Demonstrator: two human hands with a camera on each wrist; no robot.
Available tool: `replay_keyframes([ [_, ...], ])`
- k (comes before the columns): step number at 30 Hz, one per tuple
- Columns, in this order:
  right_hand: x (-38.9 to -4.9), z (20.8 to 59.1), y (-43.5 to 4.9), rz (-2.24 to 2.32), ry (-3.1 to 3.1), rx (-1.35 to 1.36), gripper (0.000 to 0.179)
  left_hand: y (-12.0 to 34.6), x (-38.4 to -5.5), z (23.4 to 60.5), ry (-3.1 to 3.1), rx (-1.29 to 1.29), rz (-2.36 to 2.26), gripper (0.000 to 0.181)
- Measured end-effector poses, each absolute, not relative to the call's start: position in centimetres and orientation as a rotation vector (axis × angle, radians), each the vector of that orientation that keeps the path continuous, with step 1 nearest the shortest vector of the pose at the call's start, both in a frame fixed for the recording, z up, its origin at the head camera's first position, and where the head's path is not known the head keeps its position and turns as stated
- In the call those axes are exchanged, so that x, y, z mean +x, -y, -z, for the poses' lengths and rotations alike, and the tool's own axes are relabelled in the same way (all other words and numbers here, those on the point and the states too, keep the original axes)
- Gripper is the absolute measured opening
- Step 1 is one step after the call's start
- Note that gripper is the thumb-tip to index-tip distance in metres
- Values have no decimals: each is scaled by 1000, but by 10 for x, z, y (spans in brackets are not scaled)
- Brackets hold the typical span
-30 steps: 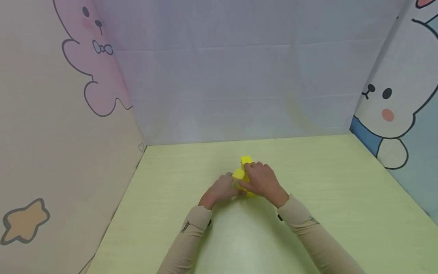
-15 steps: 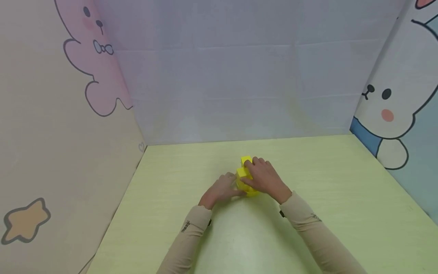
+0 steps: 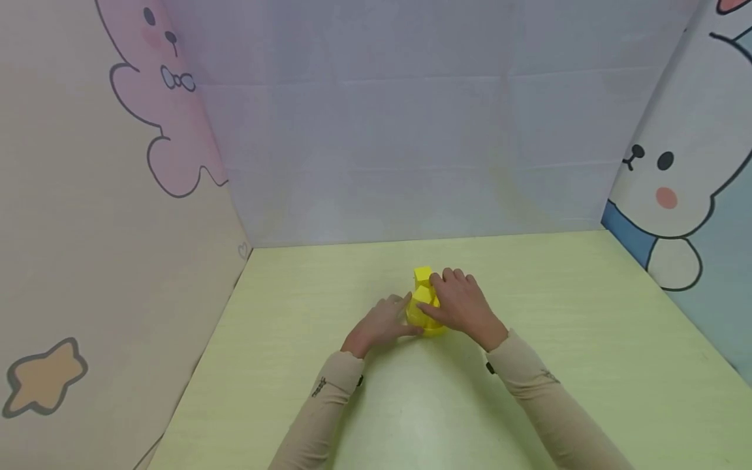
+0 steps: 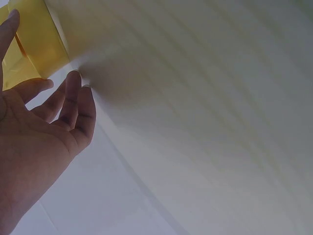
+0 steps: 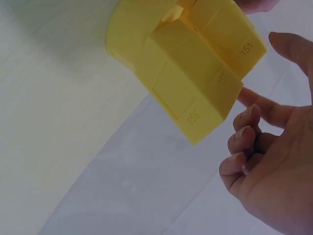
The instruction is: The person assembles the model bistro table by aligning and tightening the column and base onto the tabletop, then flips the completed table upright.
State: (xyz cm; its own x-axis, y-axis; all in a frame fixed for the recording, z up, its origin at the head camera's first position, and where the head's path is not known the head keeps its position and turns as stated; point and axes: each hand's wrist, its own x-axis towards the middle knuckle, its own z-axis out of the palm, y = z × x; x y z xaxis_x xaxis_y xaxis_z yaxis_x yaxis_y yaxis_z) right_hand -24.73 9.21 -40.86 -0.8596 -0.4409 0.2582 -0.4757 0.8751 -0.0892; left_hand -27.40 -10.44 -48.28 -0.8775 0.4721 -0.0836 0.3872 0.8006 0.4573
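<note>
A round yellow cup-like piece (image 3: 416, 318) stands on the table, with yellow rectangular blocks rising from it. Two blocks show close up in the right wrist view: one block (image 5: 188, 81) stamped 155, and beside it another block (image 5: 230, 36) stamped 151. My left hand (image 3: 382, 322) holds the round piece from the left, thumb and forefinger spread around its side. In the left wrist view, this hand (image 4: 44, 127) has its other fingers loosely bent. My right hand (image 3: 464, 307) is at the blocks' right side. Its forefinger reaches the 155 block's corner; the thumb tip sits slightly off the 151 block.
The pale yellow-green tabletop (image 3: 317, 281) runs back to a light fabric backdrop (image 3: 376, 130). Side panels with cartoon animals stand left (image 3: 117, 261) and right (image 3: 675, 196).
My right hand has shifted a little to the right, its forefinger drawing away from the rear block. The front block has moved slightly right and turned. My left hand stays nearly in place.
</note>
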Motion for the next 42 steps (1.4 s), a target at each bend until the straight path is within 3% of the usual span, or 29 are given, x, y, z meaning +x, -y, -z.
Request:
replay_keyframes([
  [8, -249, 409, -97, -265, 2832, 854, 43, 104, -275, 482, -2798, 681, -632, 92],
  [26, -238, 412, -99, -195, 2758, 758, 52, 104, -276, 484, -2809, 666, -602, 94],
  [33, -234, 408, -98, -213, 2757, 747, 37, 104, -276, 482, -2811, 666, -589, 94],
  [42, -233, 405, -99, -250, 2837, 803, 40, 103, -276, 484, -2814, 684, -589, 93],
])
